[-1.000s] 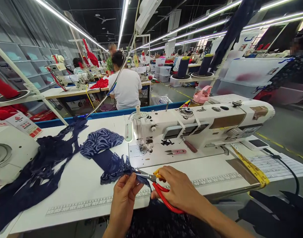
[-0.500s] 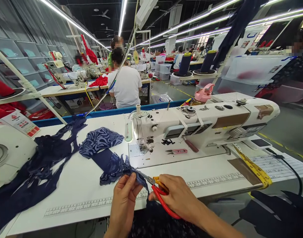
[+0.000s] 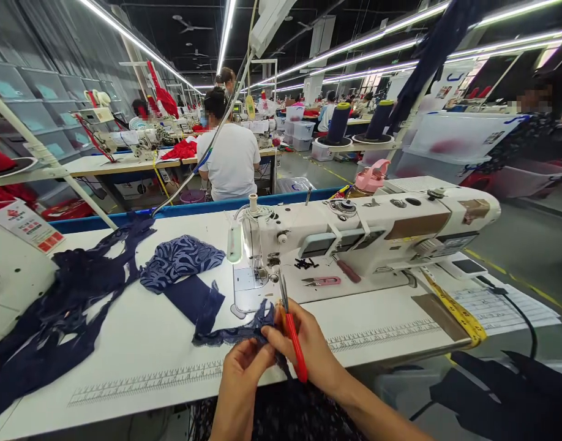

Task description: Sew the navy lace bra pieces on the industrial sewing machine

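My left hand (image 3: 244, 373) is closed, its thumb and fingers pinching a strip of navy lace (image 3: 226, 336) at the table's front edge. Beside it, my right hand (image 3: 308, 343) holds scissors (image 3: 295, 346) with red and orange handles, their blades pointing up and away. The right thumb and fingertips also press on the lace, close to the left fingers. Past the hands lies a patterned navy lace piece (image 3: 182, 263) with a plain navy fabric piece (image 3: 193, 300) below it. A white sewing machine (image 3: 382, 226) stands behind my right hand.
Pink thread snips (image 3: 321, 281) and small black pieces (image 3: 305, 264) lie on the machine bed. A yellow tape measure (image 3: 455, 306) hangs over the table's right end. Dark navy garments (image 3: 79, 294) cover the left side. A person in a white shirt (image 3: 230, 160) sits ahead.
The scissors have swung from pointing left at the lace to pointing upward. My right hand has moved left against my left hand and now touches the lace too. The view has shifted slightly.
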### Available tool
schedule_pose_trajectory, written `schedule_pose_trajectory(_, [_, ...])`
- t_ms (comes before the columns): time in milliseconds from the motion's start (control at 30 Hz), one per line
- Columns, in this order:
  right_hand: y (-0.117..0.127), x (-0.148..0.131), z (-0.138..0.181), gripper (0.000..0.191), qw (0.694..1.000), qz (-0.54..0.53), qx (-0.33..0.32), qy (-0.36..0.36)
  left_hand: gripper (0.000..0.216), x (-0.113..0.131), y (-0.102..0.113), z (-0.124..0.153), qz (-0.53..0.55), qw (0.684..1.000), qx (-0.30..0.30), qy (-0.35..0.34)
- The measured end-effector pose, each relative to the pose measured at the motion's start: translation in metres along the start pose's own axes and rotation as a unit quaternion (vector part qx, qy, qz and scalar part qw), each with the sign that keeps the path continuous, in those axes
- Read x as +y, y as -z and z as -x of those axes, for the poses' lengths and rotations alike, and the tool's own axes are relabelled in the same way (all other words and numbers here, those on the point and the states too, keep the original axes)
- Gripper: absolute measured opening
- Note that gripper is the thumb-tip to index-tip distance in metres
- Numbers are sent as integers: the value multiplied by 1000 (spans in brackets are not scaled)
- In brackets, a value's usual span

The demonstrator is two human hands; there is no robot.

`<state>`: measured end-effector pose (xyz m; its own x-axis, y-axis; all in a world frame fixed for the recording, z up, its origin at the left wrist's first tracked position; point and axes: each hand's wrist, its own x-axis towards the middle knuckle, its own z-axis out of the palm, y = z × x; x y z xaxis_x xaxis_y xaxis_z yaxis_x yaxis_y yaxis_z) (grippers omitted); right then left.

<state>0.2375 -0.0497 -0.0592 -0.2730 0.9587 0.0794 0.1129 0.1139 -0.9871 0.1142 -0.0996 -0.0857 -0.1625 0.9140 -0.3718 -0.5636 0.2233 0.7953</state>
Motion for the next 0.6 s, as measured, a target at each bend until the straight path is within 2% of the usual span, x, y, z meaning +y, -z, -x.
schedule_pose_trajectory(100, [-3, 6, 3, 28, 999, -36, -6, -1, 39, 7, 3, -1, 40, 999, 7, -3])
schedule_pose_trajectory(167, [1, 7, 6, 27, 999, -24, -22, -9, 40, 11, 6, -4, 34, 999, 4, -3])
schedule_pose_trajectory(233, [11, 4, 8, 26, 998, 40, -41, -15, 41, 12, 9, -6, -4, 1000, 12, -16])
schedule_pose_trajectory(300, [26, -2, 9, 27, 985, 161, -66, 5, 45, 12, 12, -8, -54, 998, 21, -28])
schedule_pose_trajectory(367, [44, -10, 9, 29, 947, 301, -91, 58, 46, 10, 14, -9, -98, 995, 15, -27])
schedule_pose_trajectory(467, [69, -20, 6, 38, 870, 460, -120, 132, 46, 10, 15, -8, -126, 992, -9, -18])
schedule_pose_trajectory(533, [80, -26, 4, 47, 828, 523, -139, 145, 46, 9, 15, -7, -134, 991, -23, -18])
schedule_pose_trajectory(600, [85, -32, 2, 55, 800, 560, -166, 136, 44, 8, 15, -6, -146, 989, -35, -17])
